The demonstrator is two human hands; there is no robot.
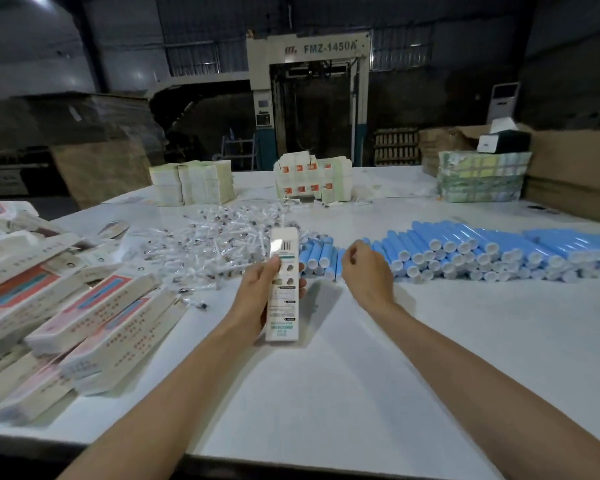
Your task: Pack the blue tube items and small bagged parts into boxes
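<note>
A wide white table [326, 393] stands in a dim factory hall, and behind it is a big machine [326, 98] marked FMZ-1450A. At the far edge of the table there are stacks of flat printed cartons [191, 183], and brown cardboard boxes [568, 168] are at the right.

The left hand [257, 292] grips one long narrow box [283, 289] around its middle. The long axis of this box points away from the person, and the far end is raised a little. What is inside it cannot be seen.

The right hand [366, 268] hovers just beside the box, fingers loosely curled and holding nothing. It is near the blue tubes [482, 244], which lie in rows at the right, with their white caps toward the person. The small bagged parts [215, 240] make a heap in the centre. Closed long boxes [84, 317] lie piled at the left.
</note>
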